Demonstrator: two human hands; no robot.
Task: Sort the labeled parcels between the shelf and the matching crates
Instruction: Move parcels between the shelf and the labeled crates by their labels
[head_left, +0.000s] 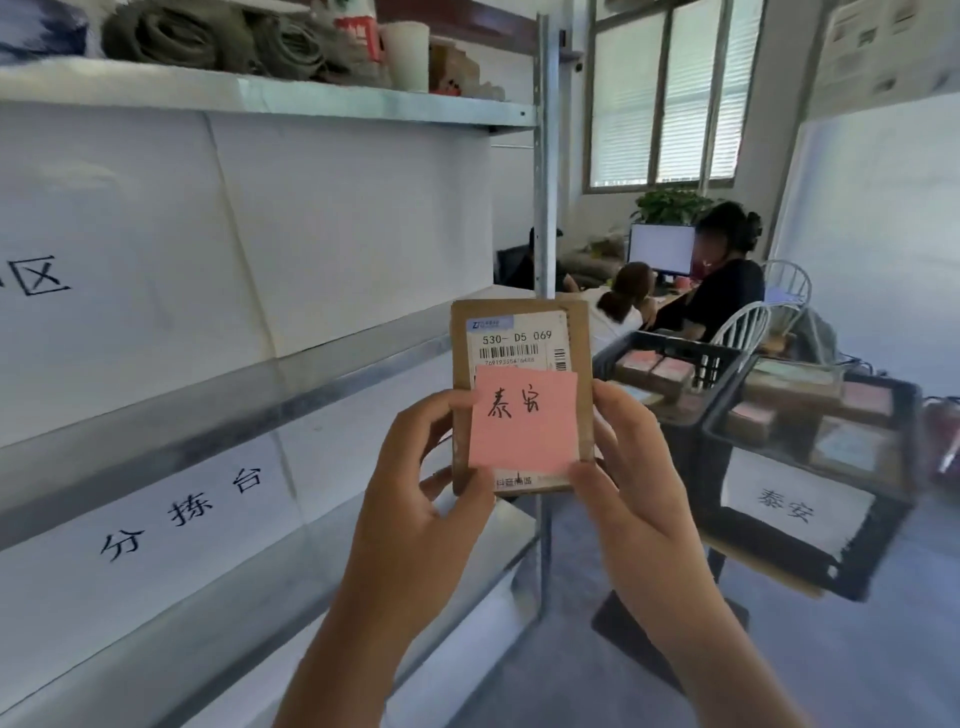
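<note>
A person holds a small cardboard parcel (522, 358) upright in both hands in front of a metal shelf (332, 374). The left hand (415, 499) grips the parcel's lower left edge, thumb on the front and fingers curled behind. The right hand (636, 467) grips the lower right edge, its thumb pressed on the bottom corner of a pink sticky note (524, 421) stuck across the parcel's face. The note bears two handwritten characters; above it, a white shipping label (517, 338) shows a barcode and the printed code 530- D5 069.

The parcel is in the air, just beside the shelf's right upright post (543, 156) and touching neither the shelf nor any crate. White paper signs (182, 512) with large black characters line the shelf boards to the left. Rolled grey fabric (176, 36) and a white cup (408, 54) sit on the top board.

To the right, two black plastic crates stand side by side. The near crate (810, 499) carries a white sign with printed characters and holds several cardboard parcels with pink and pale notes. The far crate (670, 358) also holds parcels with pink notes.

In the background, two seated people (722, 291) face a lit computer monitor (660, 249) below a window (660, 93) with blinds, near a green plant (670, 205).
</note>
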